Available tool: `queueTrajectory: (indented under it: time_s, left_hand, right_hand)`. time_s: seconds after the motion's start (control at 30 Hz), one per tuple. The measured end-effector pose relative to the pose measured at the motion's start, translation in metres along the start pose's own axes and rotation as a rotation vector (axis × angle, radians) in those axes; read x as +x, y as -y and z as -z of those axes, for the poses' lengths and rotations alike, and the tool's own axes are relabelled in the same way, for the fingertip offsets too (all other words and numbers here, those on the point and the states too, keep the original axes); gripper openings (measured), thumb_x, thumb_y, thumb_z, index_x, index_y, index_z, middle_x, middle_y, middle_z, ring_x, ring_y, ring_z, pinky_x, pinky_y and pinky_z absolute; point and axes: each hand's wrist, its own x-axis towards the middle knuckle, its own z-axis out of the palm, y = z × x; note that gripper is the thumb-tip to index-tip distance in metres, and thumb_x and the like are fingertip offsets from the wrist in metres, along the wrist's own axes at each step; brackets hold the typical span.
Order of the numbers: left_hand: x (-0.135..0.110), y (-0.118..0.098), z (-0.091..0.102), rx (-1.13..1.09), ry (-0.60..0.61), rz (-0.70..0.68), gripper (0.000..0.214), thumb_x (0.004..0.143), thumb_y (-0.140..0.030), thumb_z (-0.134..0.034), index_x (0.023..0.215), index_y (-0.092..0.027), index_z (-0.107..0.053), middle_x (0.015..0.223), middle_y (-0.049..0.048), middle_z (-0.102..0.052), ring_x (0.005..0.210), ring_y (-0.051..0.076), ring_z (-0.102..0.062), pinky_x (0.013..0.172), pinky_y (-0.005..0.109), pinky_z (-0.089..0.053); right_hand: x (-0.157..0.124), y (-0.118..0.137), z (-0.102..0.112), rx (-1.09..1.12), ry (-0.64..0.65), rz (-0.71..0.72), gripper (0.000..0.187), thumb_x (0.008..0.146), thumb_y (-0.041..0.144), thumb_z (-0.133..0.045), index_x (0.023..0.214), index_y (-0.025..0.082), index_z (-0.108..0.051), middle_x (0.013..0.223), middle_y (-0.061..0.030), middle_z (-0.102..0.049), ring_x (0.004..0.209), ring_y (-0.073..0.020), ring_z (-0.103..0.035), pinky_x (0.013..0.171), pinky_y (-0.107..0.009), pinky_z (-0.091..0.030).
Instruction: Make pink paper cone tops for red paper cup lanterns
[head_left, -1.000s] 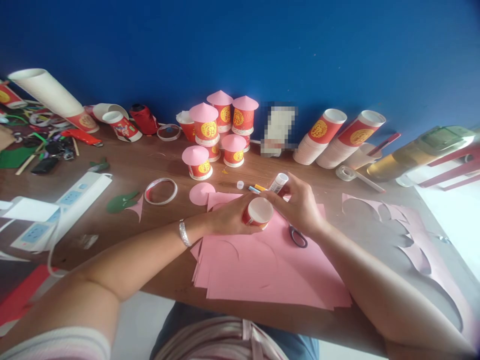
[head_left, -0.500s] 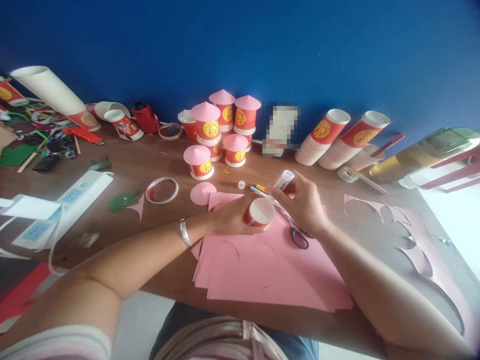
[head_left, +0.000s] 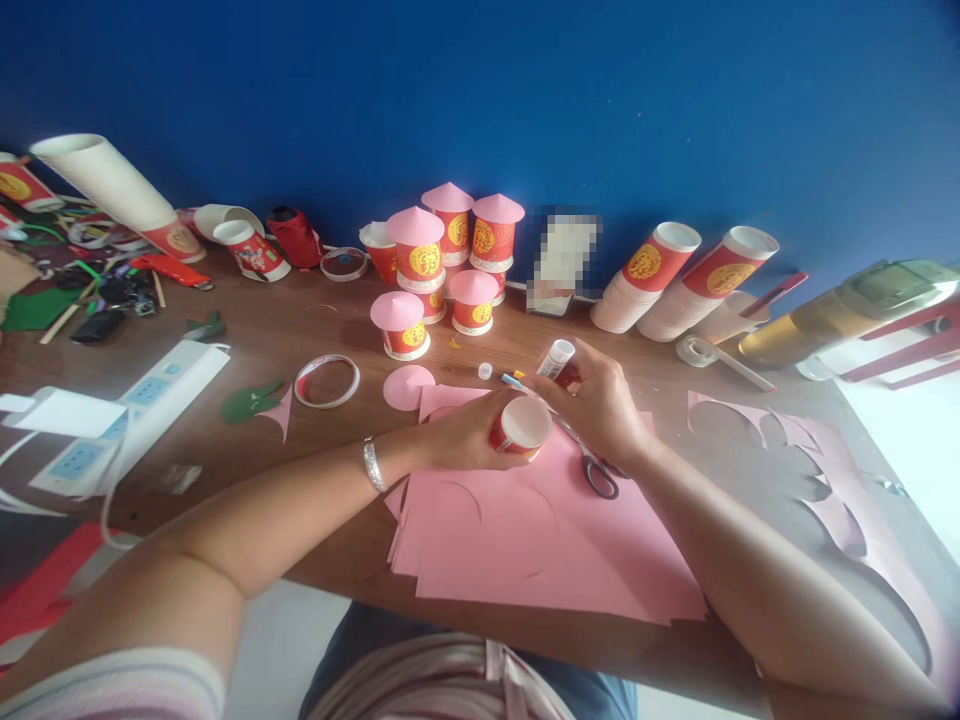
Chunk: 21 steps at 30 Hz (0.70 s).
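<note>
My left hand [head_left: 469,430] is closed around a small red paper cup [head_left: 525,424], its pale flat end facing me. Just to the right, my right hand [head_left: 600,400] grips a white glue stick [head_left: 556,358], tilted with its top up and leftward, close to the cup. Under both hands lies a stack of pink paper sheets [head_left: 525,540] with curved cuts in the top one. Black-handled scissors [head_left: 600,476] rest on the paper beneath my right hand. A small white cap [head_left: 485,371] and a pink paper disc [head_left: 408,387] lie beyond my left hand.
Red cups with pink cone roofs [head_left: 416,240] stand near the blue wall. Stacked paper cups [head_left: 651,270] lean to their right. A tape roll [head_left: 327,382] and a white power strip [head_left: 142,415] lie leftward. Cut pink scraps [head_left: 840,500] spread at right.
My right hand has shifted slightly left, and the glue stick has come a little lower and nearer the cup. The left hand keeps its hold on the cup.
</note>
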Motion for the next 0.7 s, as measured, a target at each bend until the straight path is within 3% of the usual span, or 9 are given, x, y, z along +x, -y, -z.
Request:
queueTrajectory:
  time_s: [0.27, 0.4, 0.7]
  left_hand:
    - [-0.001, 0.001, -0.001, -0.005, -0.001, 0.010, 0.049, 0.082, -0.035, -0.074, 0.124, -0.021, -0.052, 0.114, 0.0074, -0.070, 0.101, 0.023, -0.068, 0.083, 0.036, -0.055]
    - [-0.002, -0.002, 0.000, 0.016, -0.007, 0.037, 0.053, 0.082, -0.036, -0.074, 0.126, -0.021, -0.049, 0.112, 0.0065, -0.069, 0.097, 0.023, -0.067, 0.079, 0.035, -0.055]
    - [0.000, 0.005, -0.001, -0.002, 0.012, -0.031, 0.034, 0.082, -0.031, -0.072, 0.108, -0.021, -0.053, 0.102, 0.0037, -0.067, 0.091, 0.020, -0.066, 0.076, 0.033, -0.053]
  right_hand:
    - [0.001, 0.010, 0.001, -0.059, 0.068, 0.150, 0.032, 0.093, 0.043, -0.067, 0.076, 0.022, -0.050, 0.071, 0.0013, -0.054, 0.063, -0.0139, -0.048, 0.059, -0.029, -0.036]
    - [0.007, 0.008, -0.005, -0.098, 0.067, 0.136, 0.032, 0.091, 0.040, -0.071, 0.075, 0.022, -0.049, 0.071, 0.0019, -0.052, 0.063, -0.0140, -0.047, 0.061, -0.029, -0.035]
    - [0.005, 0.008, -0.003, 0.033, 0.073, 0.099, 0.031, 0.091, 0.043, -0.069, 0.076, 0.022, -0.052, 0.070, 0.0021, -0.054, 0.063, -0.0136, -0.048, 0.061, -0.029, -0.037]
